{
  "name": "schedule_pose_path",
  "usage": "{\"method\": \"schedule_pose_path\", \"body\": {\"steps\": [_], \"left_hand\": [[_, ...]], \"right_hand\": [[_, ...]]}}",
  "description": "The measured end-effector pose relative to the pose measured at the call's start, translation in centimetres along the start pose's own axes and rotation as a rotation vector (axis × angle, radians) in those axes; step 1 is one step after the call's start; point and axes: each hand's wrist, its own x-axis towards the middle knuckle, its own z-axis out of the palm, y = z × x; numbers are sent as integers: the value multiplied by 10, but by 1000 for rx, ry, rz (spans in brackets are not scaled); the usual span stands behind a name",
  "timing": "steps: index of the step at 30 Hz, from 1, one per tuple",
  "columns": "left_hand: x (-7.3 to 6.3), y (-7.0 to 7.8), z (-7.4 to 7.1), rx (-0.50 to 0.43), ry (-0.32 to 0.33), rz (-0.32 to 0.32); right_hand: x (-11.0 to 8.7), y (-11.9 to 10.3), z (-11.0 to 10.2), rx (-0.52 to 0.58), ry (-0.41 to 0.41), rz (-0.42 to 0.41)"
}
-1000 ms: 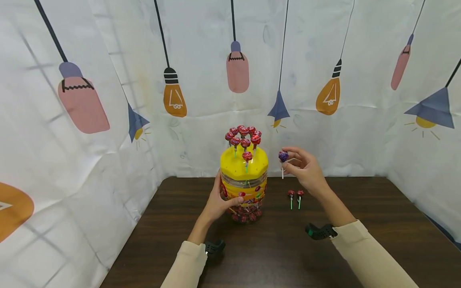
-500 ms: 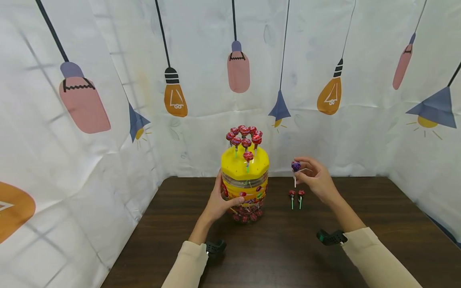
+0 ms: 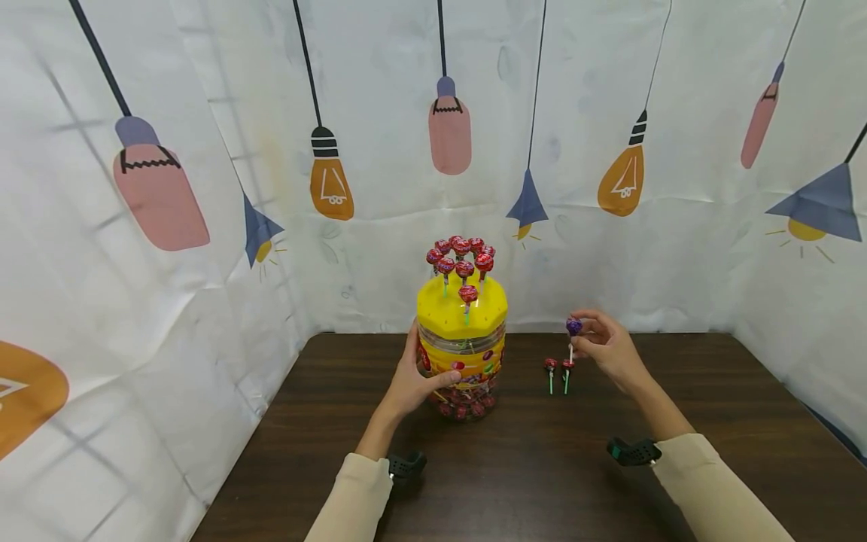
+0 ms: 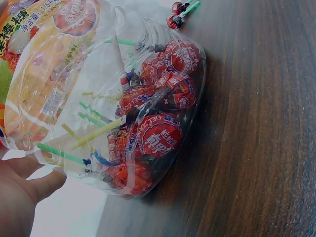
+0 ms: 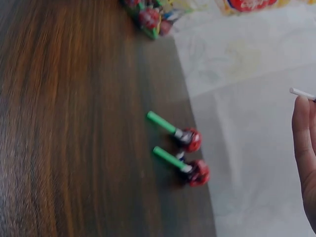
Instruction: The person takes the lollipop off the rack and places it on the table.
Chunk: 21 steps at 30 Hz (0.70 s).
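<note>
My left hand point(image 3: 413, 380) grips the side of a clear plastic candy jar point(image 3: 462, 369) with a yellow lid point(image 3: 455, 311). Several red-wrapped lollipops point(image 3: 464, 269) stand upright in the lid. Through the jar's wall in the left wrist view, more red lollipops point(image 4: 160, 133) with green and yellow sticks show at the bottom. My right hand point(image 3: 607, 348) pinches a purple-wrapped lollipop point(image 3: 574, 327) by its white stick, candy end up, above the table right of the jar. Just below it lie two red lollipops point(image 5: 195, 170) with green sticks, side by side.
The dark wooden table point(image 3: 515, 474) ends at a white curtain point(image 3: 386, 278) printed with hanging lamps, close behind the jar and the right hand. The curtain also runs along the left side.
My right hand has moved right and down with the purple lollipop, from beside the lid to near the two red lollipops. My left hand has stayed on the jar.
</note>
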Motion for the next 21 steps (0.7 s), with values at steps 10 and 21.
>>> {"method": "schedule_pose_path", "body": {"steps": [10, 21], "left_hand": [[-1, 1, 0, 5, 1, -5], [0, 1, 0, -8, -7, 1]], "right_hand": [[-3, 27, -14, -56, 3, 73], [-6, 48, -25, -43, -54, 192]]}}
